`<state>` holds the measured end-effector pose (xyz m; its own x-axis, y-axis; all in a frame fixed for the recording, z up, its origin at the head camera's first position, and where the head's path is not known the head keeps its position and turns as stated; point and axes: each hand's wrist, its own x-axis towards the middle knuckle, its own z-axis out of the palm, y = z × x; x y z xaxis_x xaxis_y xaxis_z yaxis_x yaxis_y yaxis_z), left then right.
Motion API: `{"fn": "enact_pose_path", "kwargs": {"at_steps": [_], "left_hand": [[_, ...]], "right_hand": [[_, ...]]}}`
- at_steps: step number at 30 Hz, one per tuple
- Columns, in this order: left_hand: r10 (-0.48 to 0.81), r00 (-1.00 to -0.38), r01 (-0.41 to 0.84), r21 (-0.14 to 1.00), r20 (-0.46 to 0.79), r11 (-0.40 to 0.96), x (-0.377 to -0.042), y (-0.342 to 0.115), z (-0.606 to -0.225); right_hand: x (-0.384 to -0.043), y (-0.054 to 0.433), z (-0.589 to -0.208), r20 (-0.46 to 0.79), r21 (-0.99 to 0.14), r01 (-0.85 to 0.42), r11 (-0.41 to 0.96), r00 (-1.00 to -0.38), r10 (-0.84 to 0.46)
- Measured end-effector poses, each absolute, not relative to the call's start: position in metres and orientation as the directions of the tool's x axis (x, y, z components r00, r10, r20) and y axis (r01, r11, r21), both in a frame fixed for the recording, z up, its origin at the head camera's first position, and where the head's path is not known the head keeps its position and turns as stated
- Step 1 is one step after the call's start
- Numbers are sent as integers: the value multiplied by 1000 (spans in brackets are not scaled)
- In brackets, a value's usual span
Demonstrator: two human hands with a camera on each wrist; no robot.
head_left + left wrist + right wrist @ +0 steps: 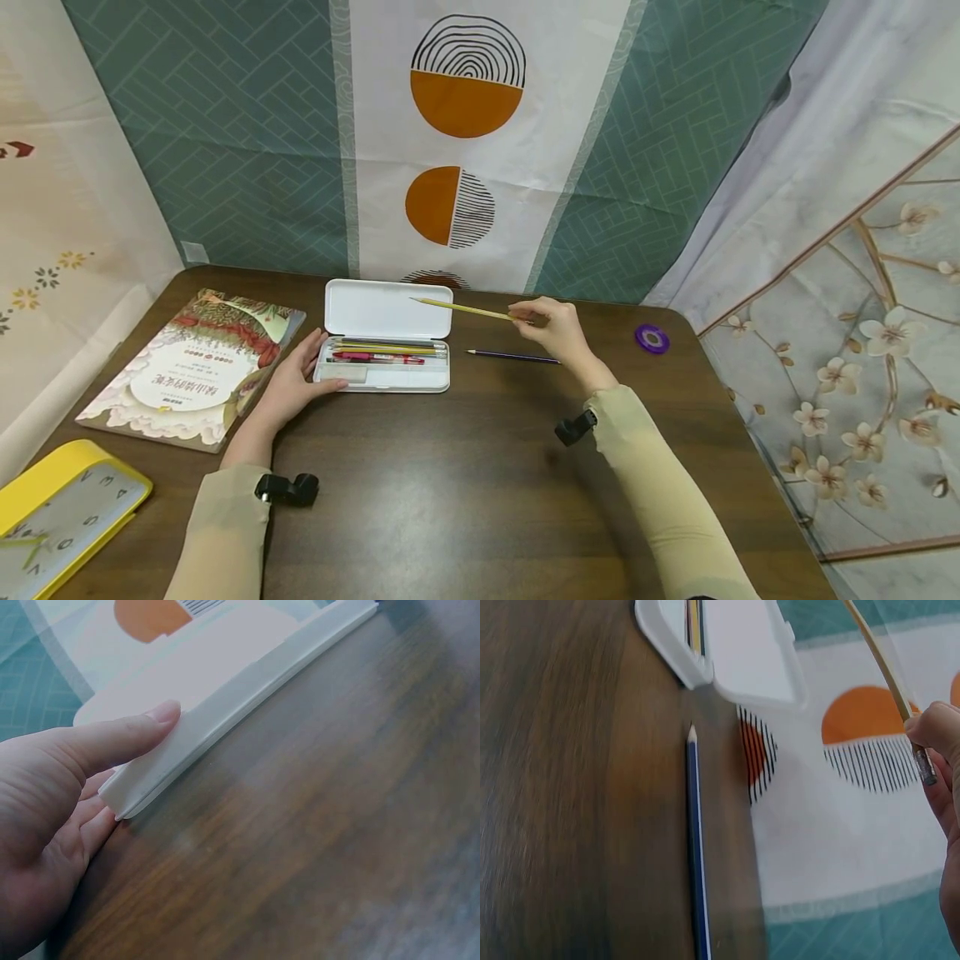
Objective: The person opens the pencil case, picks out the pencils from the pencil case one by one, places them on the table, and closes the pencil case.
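Note:
A white pencil case (390, 384) lies on the table with its lid (375, 310) raised at the back. Inside are several pencils (390, 345), a red pen (375, 357) and a pale eraser (346, 372). My left hand (295, 379) grips the left end of the case, thumb (142, 735) over the front rim and the other fingers along the side. Up and to the right of the case, my right hand (551, 329) pinches a yellow pencil (465, 308) near its metal-capped end, its tip pointing left across the lid. Below that hand a dark blue pencil (696, 847) lies on the table.
A book (195, 367) with an illustrated cover lies left of the case. Nearer on the left is a yellow clock (75, 467). A purple roll (652, 338) sits on the table's right side (660, 400). Patterned cloth (270, 167) hangs behind the table.

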<state>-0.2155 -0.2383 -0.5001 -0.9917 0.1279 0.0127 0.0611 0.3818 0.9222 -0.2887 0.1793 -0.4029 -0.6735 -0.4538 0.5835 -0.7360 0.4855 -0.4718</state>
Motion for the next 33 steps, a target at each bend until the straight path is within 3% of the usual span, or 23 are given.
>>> {"fn": "enact_pose_path", "kwargs": {"at_steps": [9,19,33], "left_hand": [[123,-992,54,920,7,387,-215,-237,-498],[123,-992,55,918,6,393,-214,-237,-498],[125,-992,50,925,3,376,-214,-238,-497]], "right_hand": [[-288,216,-420,527,-523,-657,543,-750,-399],[-288,248,-445,320,-634,-492,597,-869,-376],[-287,262,-471,239,-642,-445,625,-890,-388]]}}
